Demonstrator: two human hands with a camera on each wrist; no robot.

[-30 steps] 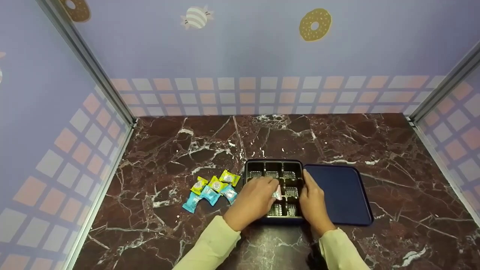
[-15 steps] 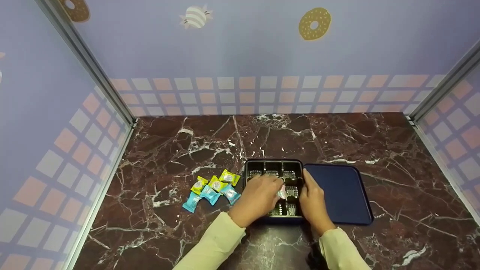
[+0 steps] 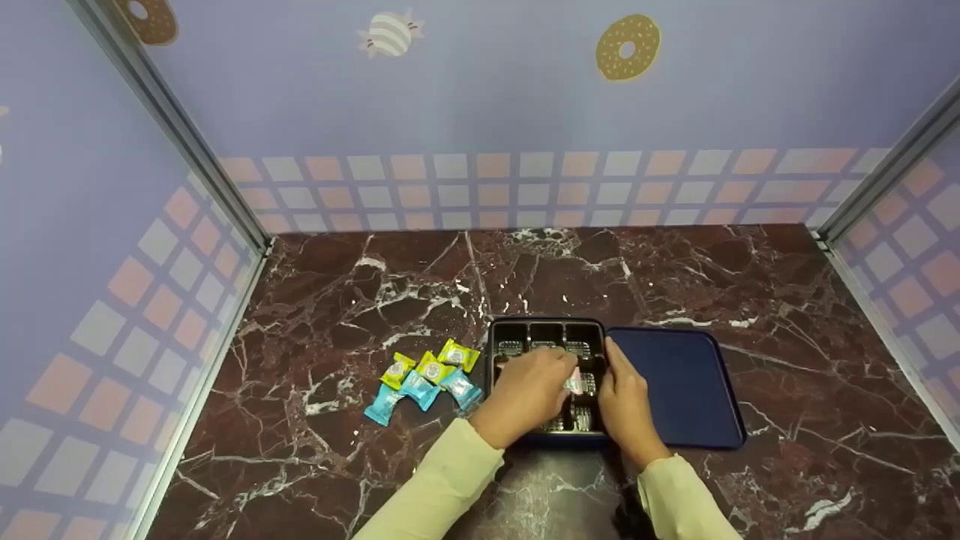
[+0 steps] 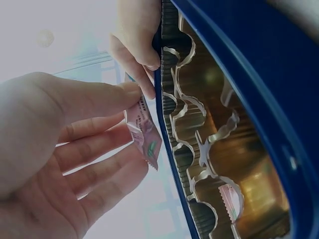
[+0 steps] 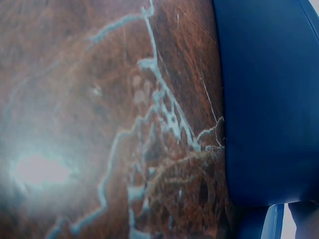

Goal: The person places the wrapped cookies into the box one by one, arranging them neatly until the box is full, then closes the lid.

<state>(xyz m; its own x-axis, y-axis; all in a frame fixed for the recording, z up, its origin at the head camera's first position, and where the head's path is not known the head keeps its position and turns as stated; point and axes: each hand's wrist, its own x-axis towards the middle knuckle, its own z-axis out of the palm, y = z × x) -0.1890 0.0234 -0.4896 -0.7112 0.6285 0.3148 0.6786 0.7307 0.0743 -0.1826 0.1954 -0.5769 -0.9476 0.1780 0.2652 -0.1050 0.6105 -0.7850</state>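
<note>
Pink-wrapped candy (image 4: pixel 143 130) is pinched between the thumb and fingers of the left hand (image 3: pixel 525 394). Position: over the box (image 3: pixel 566 441), near the divider between the centre and right compartments of the middle row; contact with the insert (image 3: pixel 511 335) cannot be determined. The right hand (image 3: pixel 627 397) rests along the right side of the box, fingers extended and touching it. In the left wrist view, a second pink wrapper (image 4: pixel 230 201) is seated in one compartment. The dark blue lid (image 3: pixel 679 390) lies flat, just beside the box on the right. Three yellow candies (image 3: pixel 433 367) and three blue candies (image 3: pixel 421 390) lie grouped on the marble-patterned table (image 3: pixel 315 300), left of the box
</note>
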